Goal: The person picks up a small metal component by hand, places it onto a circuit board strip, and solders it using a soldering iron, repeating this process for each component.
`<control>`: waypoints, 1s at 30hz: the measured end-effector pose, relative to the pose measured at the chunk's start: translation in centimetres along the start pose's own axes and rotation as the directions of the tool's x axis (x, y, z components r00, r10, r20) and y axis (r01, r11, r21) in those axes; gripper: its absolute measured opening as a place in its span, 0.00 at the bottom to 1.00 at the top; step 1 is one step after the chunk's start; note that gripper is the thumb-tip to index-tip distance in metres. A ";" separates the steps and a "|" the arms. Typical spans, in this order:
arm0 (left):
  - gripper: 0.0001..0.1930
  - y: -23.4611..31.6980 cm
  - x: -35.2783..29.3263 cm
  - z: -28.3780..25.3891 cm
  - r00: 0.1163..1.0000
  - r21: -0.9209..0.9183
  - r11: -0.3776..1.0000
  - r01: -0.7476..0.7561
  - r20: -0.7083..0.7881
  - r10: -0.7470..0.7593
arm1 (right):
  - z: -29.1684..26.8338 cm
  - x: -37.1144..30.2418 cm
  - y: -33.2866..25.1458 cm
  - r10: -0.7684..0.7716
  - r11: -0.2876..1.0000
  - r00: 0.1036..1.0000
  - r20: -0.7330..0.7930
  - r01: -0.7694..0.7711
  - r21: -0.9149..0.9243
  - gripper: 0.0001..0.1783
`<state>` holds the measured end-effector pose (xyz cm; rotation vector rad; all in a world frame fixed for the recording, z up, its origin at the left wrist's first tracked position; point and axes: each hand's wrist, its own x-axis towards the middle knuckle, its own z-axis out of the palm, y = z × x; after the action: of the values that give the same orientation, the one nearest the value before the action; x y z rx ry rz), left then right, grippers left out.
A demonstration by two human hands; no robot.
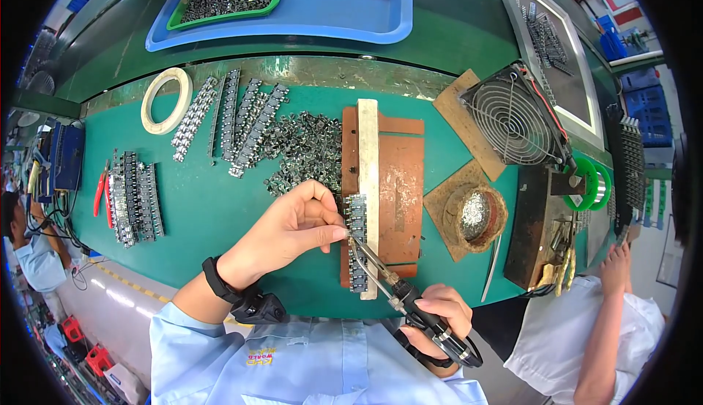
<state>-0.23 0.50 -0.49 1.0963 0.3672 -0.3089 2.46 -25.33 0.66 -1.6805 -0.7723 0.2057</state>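
Observation:
My right hand [443,317] is wrapped round a black-handled soldering iron [403,288] with a thin metal tube alongside. The iron's tip points up and left at a strip of small circuit boards [357,222]. That strip lies along the left side of a pale bar on a brown block [401,185]. My left hand [296,225] is closed, thumb and forefinger pinched at the strip's left edge, close to the tip; whatever they grip is too small to make out. Just beyond this hand spreads a heap of small metal parts [304,149].
More board strips [245,123] and red-handled pliers [110,200] lie left, near a tape roll [167,101]. A fan [509,116], round solder pot [476,218] and green wire spool [589,184] stand right. Behind is a blue tray [351,28]. A co-worker's hand [616,266] shows far right.

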 end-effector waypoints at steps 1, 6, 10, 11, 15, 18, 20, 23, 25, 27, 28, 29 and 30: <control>0.11 0.0 0.0 0.0 1.000 0.000 1.000 -0.002 0.000 0.002 | 0.0 0.0 0.0 -0.001 1.000 1.000 0.000 0.001 0.000 0.22; 0.11 0.0 -0.1 0.0 1.000 0.000 1.000 -0.002 -0.004 0.002 | 0.1 0.0 0.0 -0.001 1.000 1.000 -0.013 0.001 0.005 0.22; 0.11 0.0 -0.1 0.0 1.000 -0.008 1.000 -0.010 0.002 0.010 | 0.1 0.0 0.0 -0.012 1.000 1.000 -0.008 0.012 -0.001 0.22; 0.11 -0.1 -0.1 0.0 1.000 -0.006 1.000 -0.010 -0.001 0.010 | 0.1 0.0 0.1 -0.026 1.000 1.000 0.011 0.026 -0.008 0.22; 0.11 0.1 -0.1 0.1 1.000 -0.004 1.000 -0.013 -0.001 0.013 | 0.7 -2.5 1.5 -0.007 0.998 0.985 -0.175 0.019 0.064 0.25; 0.11 -0.1 -0.1 0.1 1.000 -0.007 1.000 -0.012 -0.002 0.012 | 1.9 -3.5 3.1 0.044 0.992 0.949 -0.311 -0.006 0.123 0.27; 0.11 -0.1 0.0 0.1 1.000 -0.002 1.000 -0.016 0.006 0.016 | 2.7 -3.7 3.5 0.099 0.989 0.917 -0.387 -0.046 0.143 0.29; 0.10 -0.2 0.0 0.1 1.000 0.007 1.000 -0.020 0.014 0.020 | 3.4 -3.3 3.8 0.077 0.991 0.898 -0.433 -0.021 0.133 0.30; 0.10 -0.2 -0.1 0.2 1.000 -0.004 1.000 -0.022 0.006 0.022 | 3.3 -3.2 3.8 0.065 0.992 0.888 -0.456 -0.009 0.124 0.31; 0.10 -0.2 -0.1 0.2 1.000 -0.007 1.000 -0.026 0.003 0.026 | 3.3 -3.2 3.8 0.077 0.987 0.896 -0.438 -0.007 0.161 0.30; 0.10 -0.2 -0.2 0.2 0.999 0.002 0.999 -0.034 0.002 0.034 | 3.3 -3.2 3.8 0.083 0.984 0.900 -0.428 -0.006 0.179 0.29; 0.09 -0.3 -0.2 0.2 0.999 0.011 0.999 -0.042 0.001 0.042 | 3.3 -3.2 3.8 0.081 0.984 0.900 -0.429 -0.003 0.179 0.29; 0.09 -0.3 -0.3 0.2 0.999 0.020 0.999 -0.051 -0.001 0.051 | 3.3 -3.2 3.8 0.080 0.985 0.902 -0.425 -0.005 0.174 0.29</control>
<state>-0.56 0.21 -0.51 1.1241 0.3378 -0.2673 -0.33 -24.79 -4.60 -1.5066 -0.3726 -0.0723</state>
